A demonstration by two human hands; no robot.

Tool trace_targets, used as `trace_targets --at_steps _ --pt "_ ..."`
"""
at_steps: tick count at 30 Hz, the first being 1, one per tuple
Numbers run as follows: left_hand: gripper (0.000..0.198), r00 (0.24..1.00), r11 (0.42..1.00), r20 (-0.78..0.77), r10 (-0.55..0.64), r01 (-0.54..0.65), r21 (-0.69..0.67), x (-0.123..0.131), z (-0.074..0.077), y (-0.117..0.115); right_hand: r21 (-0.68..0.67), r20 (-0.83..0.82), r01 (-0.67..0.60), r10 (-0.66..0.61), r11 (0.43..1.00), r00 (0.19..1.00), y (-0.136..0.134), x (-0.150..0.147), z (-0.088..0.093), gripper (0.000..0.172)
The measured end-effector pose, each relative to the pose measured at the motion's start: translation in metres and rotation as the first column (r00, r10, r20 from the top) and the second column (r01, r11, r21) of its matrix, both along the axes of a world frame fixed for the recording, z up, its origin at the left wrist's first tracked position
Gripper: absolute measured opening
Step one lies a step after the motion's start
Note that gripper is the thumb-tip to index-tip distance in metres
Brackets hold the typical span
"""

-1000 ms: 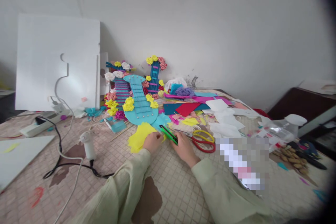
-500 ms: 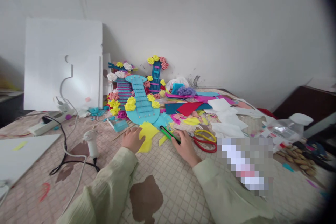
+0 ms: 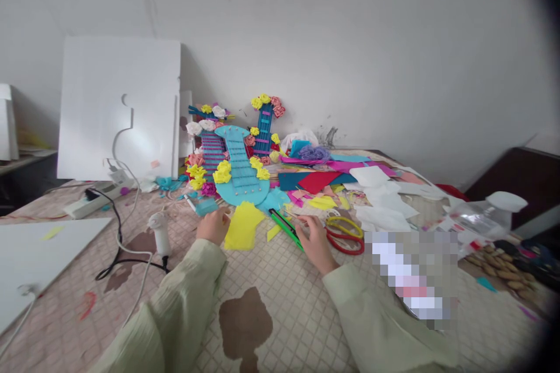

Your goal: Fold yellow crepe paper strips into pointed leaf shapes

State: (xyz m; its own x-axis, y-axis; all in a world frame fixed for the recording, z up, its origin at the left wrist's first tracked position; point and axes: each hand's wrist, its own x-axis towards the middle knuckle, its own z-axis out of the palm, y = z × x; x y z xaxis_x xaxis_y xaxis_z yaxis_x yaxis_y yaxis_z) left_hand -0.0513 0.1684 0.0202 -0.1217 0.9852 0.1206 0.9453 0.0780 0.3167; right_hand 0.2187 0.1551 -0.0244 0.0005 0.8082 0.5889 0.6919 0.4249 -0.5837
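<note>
My left hand (image 3: 213, 226) is closed, its fingertips pinched together at the left edge of a yellow crepe paper piece (image 3: 245, 226). What it holds, if anything, is too small to make out. My right hand (image 3: 315, 243) has its fingers apart and rests beside a green utility knife (image 3: 286, 229), which lies on the table. Close to its right are scissors (image 3: 347, 239) with red and yellow handles. Just behind the yellow paper leans a light blue guitar-shaped craft (image 3: 240, 166) with strings and yellow paper flowers.
A white glue gun (image 3: 161, 236) stands left, its cord near a power strip (image 3: 94, 198). Further crafts, coloured sheets and white paper (image 3: 380, 213) crowd the back. A clear plastic bottle (image 3: 483, 215) lies right, near peanuts (image 3: 499, 268). A white board (image 3: 120, 108) leans against the wall.
My left hand has drawn back left off the yellow paper and its fingers have closed. My right hand has let go of the utility knife and shifted slightly right. The view has turned slightly left.
</note>
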Motion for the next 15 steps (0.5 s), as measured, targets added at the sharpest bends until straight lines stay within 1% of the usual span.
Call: trace_targets --at_steps 3,7,11,15 --pt "0.017 1.000 0.999 0.021 0.010 -0.011 0.037 -0.0044 -0.0020 -0.0015 0.007 -0.012 -0.006 0.007 1.000 1.000 0.0006 0.0004 -0.0008 0.019" --pt "0.018 0.998 0.995 0.062 -0.006 -0.001 0.101 -0.0082 -0.0038 -0.0035 0.010 -0.022 -0.011 0.011 1.000 1.000 0.0013 0.0020 -0.0013 0.019" --pt "0.017 0.990 0.980 0.127 -0.065 0.040 0.193 -0.0078 -0.0011 -0.0053 0.009 -0.030 -0.009 0.009 1.000 0.999 0.0013 0.0030 -0.0012 0.019" --pt "0.013 0.969 0.965 0.238 -0.067 0.002 0.263 -0.0054 0.0027 -0.0089 0.012 -0.045 -0.008 0.008 1.000 0.999 0.0002 0.0031 0.0000 0.018"
